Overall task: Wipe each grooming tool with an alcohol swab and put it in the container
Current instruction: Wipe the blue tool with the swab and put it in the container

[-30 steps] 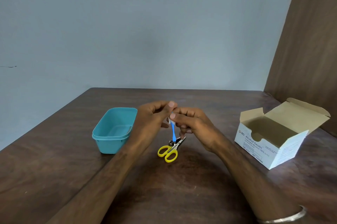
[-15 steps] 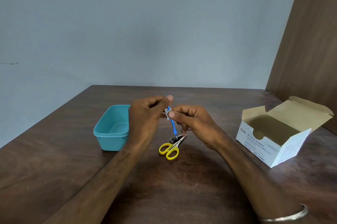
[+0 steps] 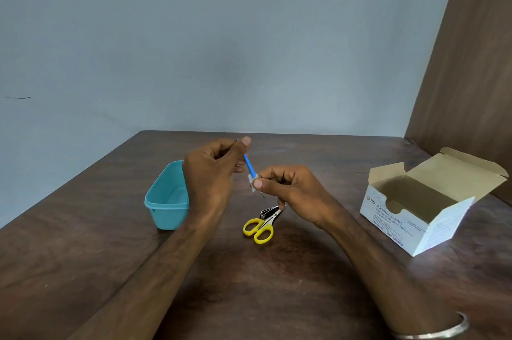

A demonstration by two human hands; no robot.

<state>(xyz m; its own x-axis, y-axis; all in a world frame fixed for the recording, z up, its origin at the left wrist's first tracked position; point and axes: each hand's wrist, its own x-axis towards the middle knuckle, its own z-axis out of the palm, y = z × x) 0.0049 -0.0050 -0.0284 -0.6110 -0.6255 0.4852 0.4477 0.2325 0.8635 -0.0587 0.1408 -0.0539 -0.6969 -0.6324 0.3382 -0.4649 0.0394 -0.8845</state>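
Head view: 2 bare forearms reaching over a dark wooden table [image 3: 83, 270], all places given relative to the yellow scissors [image 3: 259, 229].
Left hand [image 3: 213, 173]: raised above and left of the scissors, fingers [image 3: 245, 143] curled, thumb and forefinger pinching the upper end of a thin blue tool [image 3: 248, 165].
Blue tool: tilted, top leaning left, lower end hidden inside the white swab [image 3: 252, 181]; kind of tool too small to tell.
Right hand [image 3: 293, 192]: just above the scissors, fingers curled, thumb and forefinger pinching the swab around the tool's lower part.
Scissors: flat on the table, yellow loops toward the camera, blades pointing away and right.
Nail clipper [image 3: 268, 212]: dark metal, touching the scissors' blades on their far side, partly hidden by the right hand.
Container [image 3: 166, 201]: teal, open, on the table well left of the scissors, partly behind the left wrist.
Swab box [image 3: 401, 217]: white cardboard, lid flaps open, printed "Alcohol Swabs", well right of the scissors.
Bangle [image 3: 432, 332]: metal, on the right wrist, near the bottom edge.
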